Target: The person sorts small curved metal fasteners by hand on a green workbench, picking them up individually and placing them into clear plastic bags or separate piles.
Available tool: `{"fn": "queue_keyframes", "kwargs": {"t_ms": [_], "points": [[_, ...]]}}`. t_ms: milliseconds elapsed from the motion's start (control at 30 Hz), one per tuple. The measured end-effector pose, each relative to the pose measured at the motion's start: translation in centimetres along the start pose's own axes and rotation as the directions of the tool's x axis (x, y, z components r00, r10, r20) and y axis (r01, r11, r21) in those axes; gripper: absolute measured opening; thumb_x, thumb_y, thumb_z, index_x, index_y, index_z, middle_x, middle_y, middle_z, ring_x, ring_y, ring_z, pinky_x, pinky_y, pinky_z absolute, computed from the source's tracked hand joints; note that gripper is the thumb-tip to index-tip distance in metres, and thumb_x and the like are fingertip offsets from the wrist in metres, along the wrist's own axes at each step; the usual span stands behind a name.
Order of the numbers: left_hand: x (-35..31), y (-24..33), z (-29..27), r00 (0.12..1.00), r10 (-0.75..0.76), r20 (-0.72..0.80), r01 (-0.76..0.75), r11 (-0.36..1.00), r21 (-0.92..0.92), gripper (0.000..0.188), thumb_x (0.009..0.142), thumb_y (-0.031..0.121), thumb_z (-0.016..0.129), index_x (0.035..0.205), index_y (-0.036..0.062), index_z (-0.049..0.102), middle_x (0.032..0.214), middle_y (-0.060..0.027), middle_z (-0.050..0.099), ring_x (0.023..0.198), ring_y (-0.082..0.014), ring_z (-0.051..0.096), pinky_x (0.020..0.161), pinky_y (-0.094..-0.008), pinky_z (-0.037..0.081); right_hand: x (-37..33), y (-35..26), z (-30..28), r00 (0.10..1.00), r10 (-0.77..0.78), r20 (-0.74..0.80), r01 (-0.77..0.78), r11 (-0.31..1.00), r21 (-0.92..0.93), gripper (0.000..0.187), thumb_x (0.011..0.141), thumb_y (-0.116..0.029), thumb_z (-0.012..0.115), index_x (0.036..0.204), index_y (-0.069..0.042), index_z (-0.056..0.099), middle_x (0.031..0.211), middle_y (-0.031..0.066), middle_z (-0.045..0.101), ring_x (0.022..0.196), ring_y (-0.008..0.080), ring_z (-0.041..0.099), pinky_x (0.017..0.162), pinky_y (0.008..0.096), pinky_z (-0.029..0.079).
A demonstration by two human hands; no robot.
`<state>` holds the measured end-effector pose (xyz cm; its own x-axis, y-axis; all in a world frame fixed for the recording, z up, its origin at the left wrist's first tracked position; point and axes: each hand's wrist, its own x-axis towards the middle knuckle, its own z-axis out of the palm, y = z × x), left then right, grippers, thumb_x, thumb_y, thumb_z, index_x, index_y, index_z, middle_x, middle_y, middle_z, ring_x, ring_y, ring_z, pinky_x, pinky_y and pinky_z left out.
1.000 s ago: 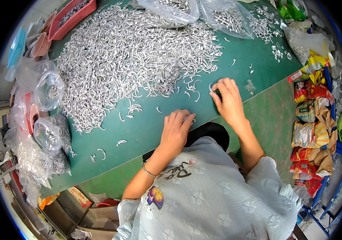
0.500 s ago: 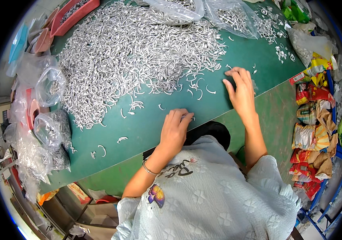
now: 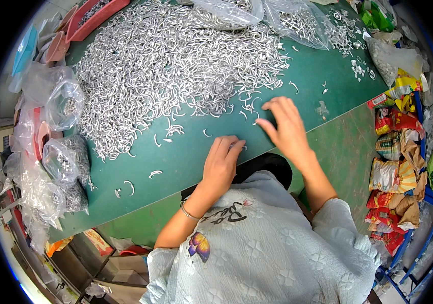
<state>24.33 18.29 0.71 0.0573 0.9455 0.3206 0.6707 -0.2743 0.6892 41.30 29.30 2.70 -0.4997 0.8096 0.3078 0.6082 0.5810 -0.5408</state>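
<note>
A broad heap of small curved silvery metal pieces covers much of the green tabletop. My left hand rests by the near table edge, its fingers closed together. The end of a small curved metal piece pokes out at its fingertips; the rest is hidden. To its right, my right hand hovers low over the table, thumb and fingers apart. Those fingertips are close to a loose curved piece at the heap's near right fringe, and I see nothing held between them.
Clear plastic bags of metal parts lie at the far side. More bags and a pink tray line the left. A small pale cluster sits near the right edge. Colourful packages fill a blue rack beyond the table.
My right hand has shifted left, toward my left hand and the heap's fringe, uncovering the pale cluster near the table's right edge. My left hand has stayed almost still.
</note>
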Motion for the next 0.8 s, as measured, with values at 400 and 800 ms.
{"fn": "queue_keyframes", "kwargs": {"t_ms": [400, 800], "points": [[-0.4, -0.3, 0.1, 1.000, 0.022, 0.000, -0.022, 1.000, -0.016, 0.035, 0.072, -0.010, 0.060, 0.106, -0.0034, 0.061, 0.102, -0.0146, 0.056, 0.093, -0.0325, 0.054, 0.079, -0.0402, 0.047, 0.7, 4.1, -2.7, 0.964, 0.200, -0.173, -0.211, 0.977, -0.045, 0.038, 0.080, -0.019, 0.074, 0.110, 0.001, 0.060, 0.110, 0.0161, 0.056, 0.099, 0.0334, 0.051, 0.088, 0.0411, 0.043], [-1.8, 0.0, -1.1, 0.998, -0.056, -0.042, 0.057, 0.998, 0.027, 0.032, 0.074, -0.010, 0.062, 0.105, -0.0038, 0.062, 0.102, -0.0150, 0.057, 0.094, -0.0326, 0.055, 0.079, -0.0402, 0.048, -1.9, -0.8, 0.8, 0.987, 0.159, -0.003, -0.159, 0.986, 0.057, 0.019, 0.085, -0.004, 0.064, 0.102, -0.001, 0.060, 0.097, 0.0149, 0.054, 0.085, 0.0373, 0.059, 0.071, 0.0442, 0.049]]}}
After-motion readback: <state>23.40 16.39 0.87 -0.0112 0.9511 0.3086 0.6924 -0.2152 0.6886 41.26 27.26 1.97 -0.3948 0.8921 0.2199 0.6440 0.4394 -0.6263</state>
